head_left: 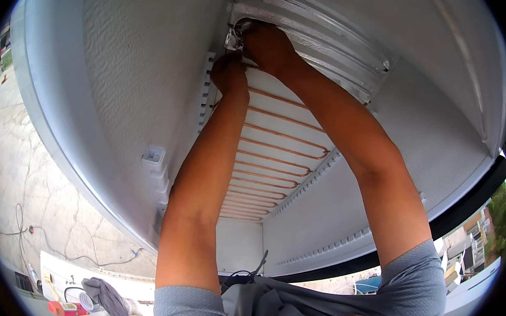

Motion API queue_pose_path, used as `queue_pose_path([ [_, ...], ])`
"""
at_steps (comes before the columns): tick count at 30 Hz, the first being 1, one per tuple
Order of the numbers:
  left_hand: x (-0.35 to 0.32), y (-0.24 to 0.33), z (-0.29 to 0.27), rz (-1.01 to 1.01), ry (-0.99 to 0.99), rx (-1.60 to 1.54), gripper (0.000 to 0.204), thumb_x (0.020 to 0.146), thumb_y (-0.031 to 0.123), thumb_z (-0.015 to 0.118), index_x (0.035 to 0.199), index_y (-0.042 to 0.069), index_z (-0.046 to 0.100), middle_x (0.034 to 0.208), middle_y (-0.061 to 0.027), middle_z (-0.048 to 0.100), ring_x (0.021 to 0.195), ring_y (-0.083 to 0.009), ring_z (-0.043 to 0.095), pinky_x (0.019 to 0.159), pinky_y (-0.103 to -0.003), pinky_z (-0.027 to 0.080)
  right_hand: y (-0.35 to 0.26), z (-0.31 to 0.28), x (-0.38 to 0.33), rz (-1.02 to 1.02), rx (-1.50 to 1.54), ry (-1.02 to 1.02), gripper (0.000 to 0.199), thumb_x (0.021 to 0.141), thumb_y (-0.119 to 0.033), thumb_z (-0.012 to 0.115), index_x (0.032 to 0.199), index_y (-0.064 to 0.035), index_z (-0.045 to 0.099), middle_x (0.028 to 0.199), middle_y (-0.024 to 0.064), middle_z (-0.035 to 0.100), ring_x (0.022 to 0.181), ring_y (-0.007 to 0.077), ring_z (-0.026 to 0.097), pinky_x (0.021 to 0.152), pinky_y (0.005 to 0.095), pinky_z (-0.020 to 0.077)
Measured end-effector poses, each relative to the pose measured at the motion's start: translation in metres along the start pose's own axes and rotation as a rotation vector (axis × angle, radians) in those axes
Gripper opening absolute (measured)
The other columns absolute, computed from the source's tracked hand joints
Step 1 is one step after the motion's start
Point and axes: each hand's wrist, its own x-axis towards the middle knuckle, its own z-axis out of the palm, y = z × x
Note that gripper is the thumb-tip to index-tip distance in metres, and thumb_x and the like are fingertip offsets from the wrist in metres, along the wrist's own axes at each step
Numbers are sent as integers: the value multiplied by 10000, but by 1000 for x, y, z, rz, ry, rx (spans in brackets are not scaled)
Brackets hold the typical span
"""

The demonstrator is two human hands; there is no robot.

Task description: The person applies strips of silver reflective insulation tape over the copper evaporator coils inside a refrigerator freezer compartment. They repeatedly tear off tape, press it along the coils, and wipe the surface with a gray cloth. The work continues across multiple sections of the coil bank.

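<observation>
Both my arms reach far into a white refrigerator cabinet [141, 66]. My left hand [229, 73] is closed, its fingers curled close to the cabinet's left wall, just below the corner of a shiny silver ribbed panel [327, 41]. Just above it, to the right, my right hand [268, 46] is closed against that same corner, beside crumpled silver foil [234, 39]. The fingertips of both hands are hidden, and what they grip is too small to make out. A looped copper tube [280, 127] runs in rows along the white back panel beneath my hands.
Notched shelf rails [307, 183] line the side walls. A white bracket [155, 156] juts from the left wall. Outside, a white surface [55, 271] holds a grey cloth [107, 303] and a red bottle [67, 308]. A cable [65, 247] lies on the concrete floor.
</observation>
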Motion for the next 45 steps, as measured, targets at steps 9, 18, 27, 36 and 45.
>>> queue_pose_path([
  [9, 30, -10, -3, 187, 95, 694, 630, 997, 518, 601, 790, -56, 759, 746, -189, 723, 690, -303, 686, 696, -434, 508, -9, -4, -4, 5, 12, 50, 182, 830, -161, 709, 935, -14, 734, 1002, 195, 708, 956, 353, 708, 792, 446, 609],
  [18, 1, 13, -3, 234, 110, 724, 498, 961, 482, 660, 850, 7, 759, 859, -149, 746, 854, -331, 707, 794, -456, 520, 24, -12, -52, 114, 25, -20, 210, 852, -214, 743, 919, -15, 733, 1039, 178, 684, 976, 340, 690, 796, 446, 607],
  [27, -20, 46, 23, 1297, -450, 1163, 102, 867, 120, 731, 942, 51, 739, 972, -112, 692, 1016, -335, 628, 894, -470, 512, 53, -21, -89, 128, 13, -25, 177, 845, -192, 733, 872, -17, 737, 1029, 167, 690, 971, 339, 688, 807, 445, 606],
  [36, -16, 49, 17, 1423, -716, 1412, 267, 866, 52, 662, 1128, 46, 717, 1144, -104, 657, 1120, -311, 605, 964, -452, 510, 51, -16, -128, -61, 63, 121, 237, 854, -80, 661, 1072, -6, 718, 1102, 138, 680, 1050, 308, 654, 889, 415, 581],
  [45, -21, 15, -11, 1498, -758, 1394, 548, 872, 20, 595, 1419, 5, 568, 1419, -129, 509, 1311, -338, 484, 1156, -486, 404, 24, 18, -143, -31, 103, 294, 410, 807, -8, 635, 1211, 21, 699, 1335, 140, 659, 1253, 315, 582, 1084, 419, 500],
])
